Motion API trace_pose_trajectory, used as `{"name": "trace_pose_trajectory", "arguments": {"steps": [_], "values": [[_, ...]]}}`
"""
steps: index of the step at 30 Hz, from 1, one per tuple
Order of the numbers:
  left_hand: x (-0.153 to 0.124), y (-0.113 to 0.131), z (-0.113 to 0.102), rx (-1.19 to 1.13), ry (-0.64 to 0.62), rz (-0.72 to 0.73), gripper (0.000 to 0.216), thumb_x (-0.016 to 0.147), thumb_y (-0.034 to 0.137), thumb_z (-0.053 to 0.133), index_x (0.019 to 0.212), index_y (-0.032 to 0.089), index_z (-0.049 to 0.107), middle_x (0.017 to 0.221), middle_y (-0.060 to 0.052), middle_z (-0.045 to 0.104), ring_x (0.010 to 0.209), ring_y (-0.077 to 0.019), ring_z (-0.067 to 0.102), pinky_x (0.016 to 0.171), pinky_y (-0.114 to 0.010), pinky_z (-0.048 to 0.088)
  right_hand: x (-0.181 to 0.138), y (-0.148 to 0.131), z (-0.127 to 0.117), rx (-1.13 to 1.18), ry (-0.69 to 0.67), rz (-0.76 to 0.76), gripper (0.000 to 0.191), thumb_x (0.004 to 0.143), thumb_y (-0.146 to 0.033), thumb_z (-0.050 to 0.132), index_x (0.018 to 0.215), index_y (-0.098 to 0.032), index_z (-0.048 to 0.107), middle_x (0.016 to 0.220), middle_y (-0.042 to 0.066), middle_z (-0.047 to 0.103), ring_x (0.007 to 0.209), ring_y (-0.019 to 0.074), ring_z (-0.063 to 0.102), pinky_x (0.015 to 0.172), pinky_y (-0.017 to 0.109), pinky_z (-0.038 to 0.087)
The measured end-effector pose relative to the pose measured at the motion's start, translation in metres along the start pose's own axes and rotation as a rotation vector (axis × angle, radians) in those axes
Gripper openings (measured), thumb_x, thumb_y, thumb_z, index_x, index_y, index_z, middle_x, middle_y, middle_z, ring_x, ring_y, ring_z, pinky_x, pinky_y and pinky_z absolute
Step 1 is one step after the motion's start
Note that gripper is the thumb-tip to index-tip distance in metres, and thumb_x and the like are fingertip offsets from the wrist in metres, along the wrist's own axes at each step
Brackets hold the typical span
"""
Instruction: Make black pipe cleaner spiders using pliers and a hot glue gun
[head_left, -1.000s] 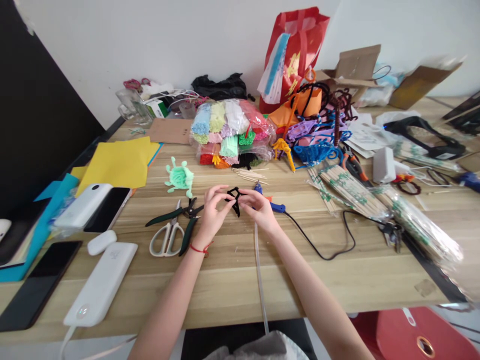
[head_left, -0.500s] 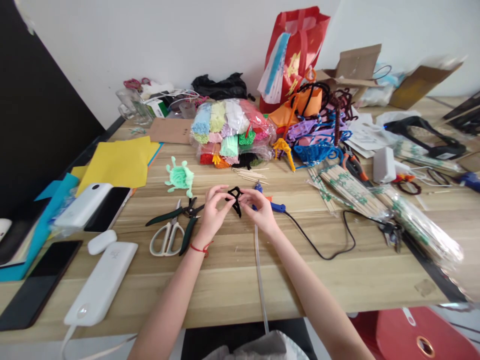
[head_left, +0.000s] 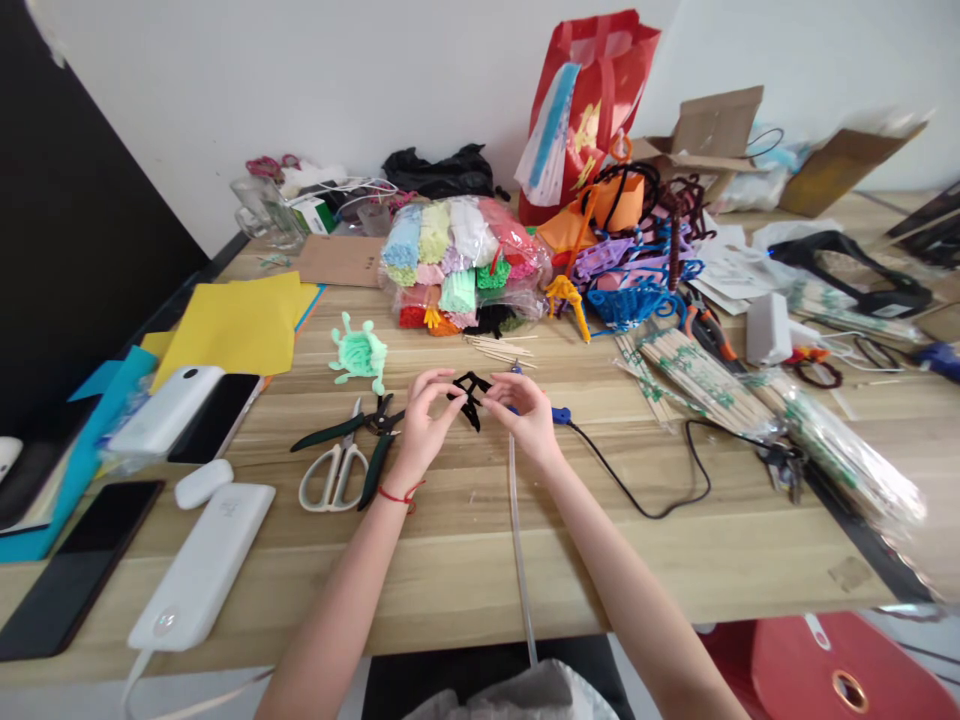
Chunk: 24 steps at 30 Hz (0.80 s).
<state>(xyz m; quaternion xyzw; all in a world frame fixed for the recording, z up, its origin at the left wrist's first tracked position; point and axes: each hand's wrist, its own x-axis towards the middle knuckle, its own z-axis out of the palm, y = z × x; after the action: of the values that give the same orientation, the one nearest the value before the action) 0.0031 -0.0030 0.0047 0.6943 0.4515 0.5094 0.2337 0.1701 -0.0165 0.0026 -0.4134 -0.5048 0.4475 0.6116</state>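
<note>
Pinching a black piece (head_left: 472,413) — fingertips (head_left: 455,404) partly cover it.

Craft workspace, by its wooden table (head_left: 450,570), scissors (head_left: 344,456), pliers (head_left: 707,325), bagged wooden sticks (head_left: 701,385) and bundled colourful fuzzy stems (head_left: 433,240)

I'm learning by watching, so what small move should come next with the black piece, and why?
Probably secure the right side of the black piece with a light pinch of the right hand. The left hand pinches its left side, while the right hand's fingertips are close at the other side, their grip unclear; holding both sides should steady its thin, open shape.
</note>
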Motion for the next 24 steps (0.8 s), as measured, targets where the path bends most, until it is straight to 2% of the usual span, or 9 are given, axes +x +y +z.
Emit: {"name": "trace_pose_trajectory", "arguments": {"steps": [9, 17, 21, 24], "values": [[0.001, 0.001, 0.000, -0.006, 0.013, -0.012, 0.014, 0.084, 0.034, 0.062, 0.081, 0.021, 0.064, 0.108, -0.007, 0.061, 0.111, -0.0207, 0.054, 0.103, -0.041, 0.039, 0.008, -0.005, -0.011, 0.108, 0.200, -0.031, 0.037, 0.062, -0.029, 0.081, 0.095, -0.024, 0.063, 0.081, 0.001, 0.064, 0.077, 0.0158, 0.061, 0.076, 0.033, 0.053], [0.001, 0.001, 0.000, -0.010, 0.025, -0.008, 0.012, 0.083, 0.033, 0.063, 0.081, 0.020, 0.064, 0.107, -0.007, 0.061, 0.110, -0.0205, 0.055, 0.102, -0.041, 0.039, 0.022, -0.012, -0.045, 0.285, 0.376, -0.002, 0.035, 0.060, -0.026, 0.080, 0.090, -0.024, 0.063, 0.069, -0.005, 0.061, 0.061, 0.0087, 0.056, 0.063, 0.025, 0.049], [0.001, 0.001, 0.000, -0.008, 0.023, -0.006, 0.013, 0.083, 0.034, 0.062, 0.081, 0.021, 0.064, 0.107, -0.007, 0.061, 0.109, -0.0209, 0.055, 0.102, -0.041, 0.040, 0.026, -0.012, -0.062, 0.310, 0.422, -0.023, 0.030, 0.057, -0.029, 0.081, 0.078, -0.024, 0.060, 0.058, -0.007, 0.056, 0.054, 0.0088, 0.053, 0.058, 0.025, 0.048], [0.001, 0.001, 0.000, -0.008, 0.023, -0.010, 0.014, 0.083, 0.034, 0.062, 0.081, 0.021, 0.064, 0.107, -0.007, 0.061, 0.109, -0.0208, 0.055, 0.102, -0.041, 0.040, 0.026, -0.012, -0.066, 0.306, 0.417, -0.012, 0.031, 0.056, -0.033, 0.082, 0.077, -0.024, 0.061, 0.057, -0.007, 0.057, 0.054, 0.0097, 0.055, 0.056, 0.025, 0.048]]}}
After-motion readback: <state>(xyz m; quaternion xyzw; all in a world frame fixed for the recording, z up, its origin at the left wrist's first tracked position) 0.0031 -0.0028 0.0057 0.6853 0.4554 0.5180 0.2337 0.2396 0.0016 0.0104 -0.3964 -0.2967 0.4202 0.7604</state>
